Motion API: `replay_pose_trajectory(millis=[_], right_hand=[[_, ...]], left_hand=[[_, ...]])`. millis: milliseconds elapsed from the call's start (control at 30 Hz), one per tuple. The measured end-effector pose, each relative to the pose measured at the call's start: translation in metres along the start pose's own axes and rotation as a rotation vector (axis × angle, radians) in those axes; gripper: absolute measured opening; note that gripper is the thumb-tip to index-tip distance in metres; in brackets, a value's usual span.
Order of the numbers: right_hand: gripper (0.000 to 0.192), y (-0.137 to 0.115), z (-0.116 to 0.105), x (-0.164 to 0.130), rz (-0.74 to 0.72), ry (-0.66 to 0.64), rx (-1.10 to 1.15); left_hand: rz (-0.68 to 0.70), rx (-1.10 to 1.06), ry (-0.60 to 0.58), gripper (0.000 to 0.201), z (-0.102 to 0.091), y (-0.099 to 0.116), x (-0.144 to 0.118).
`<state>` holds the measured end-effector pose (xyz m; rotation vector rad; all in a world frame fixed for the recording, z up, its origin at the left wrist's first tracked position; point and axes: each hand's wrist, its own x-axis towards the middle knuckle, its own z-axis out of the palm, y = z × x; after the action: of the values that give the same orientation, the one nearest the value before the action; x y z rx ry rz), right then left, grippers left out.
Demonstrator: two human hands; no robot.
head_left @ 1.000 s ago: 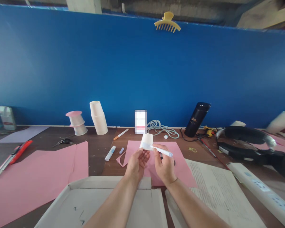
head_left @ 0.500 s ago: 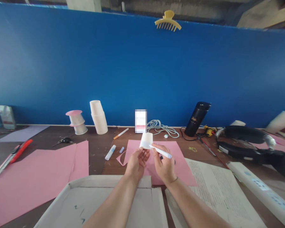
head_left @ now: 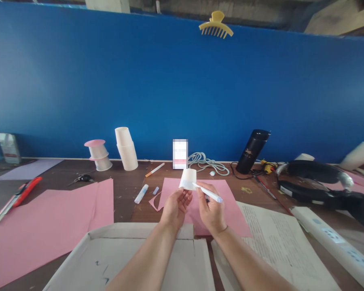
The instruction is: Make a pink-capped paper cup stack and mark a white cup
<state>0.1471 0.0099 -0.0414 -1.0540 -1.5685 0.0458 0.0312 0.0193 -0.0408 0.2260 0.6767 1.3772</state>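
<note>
Notice a slight rightward shift of the felt-tip pen (head_left: pixel 211 194) since the earlier frame, along with a smaller one of the white paper cup (head_left: pixel 188 179). Find the cup held in the air, in line with the far edge of the pink sheet (head_left: pixel 235 220), toward the middle of the far edge of the dark table (head_left: pixel 124 206). See its lower edge pinched in the fingertips of the left hand (head_left: pixel 173 210), and the pen clamped in the right hand (head_left: pixel 211 212), aimed leftward and away at the cup's lower wall. Cannot tell contact from a narrow gap at the tip. For steady pen work, to judge by this pose, keep the left pinch light enough to spare the thin wall from denting, yet firm enough against twisting. Turn the cup by the fingertips rather than chasing round with the pen, press only lightly on the curve, and brace both hands against each other for want of support from the table
</note>
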Motion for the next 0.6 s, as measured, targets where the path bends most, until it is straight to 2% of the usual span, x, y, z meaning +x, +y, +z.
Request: replay_pose_trajectory(millis=[167,600], right_hand=[[0.018,-0.0014,-0.0007,0.0012,-0.044,-0.011,-0.037],[0.017,-0.0041,-0.0008,0.0020,-0.050,0.000,-0.068]], left_hand=[[0.016,0.025,-0.020,0.008,0.0003,-0.0012,0.0002],[0.079,0.072,-0.046,0.006,0.0004,-0.0048,0.0017]])
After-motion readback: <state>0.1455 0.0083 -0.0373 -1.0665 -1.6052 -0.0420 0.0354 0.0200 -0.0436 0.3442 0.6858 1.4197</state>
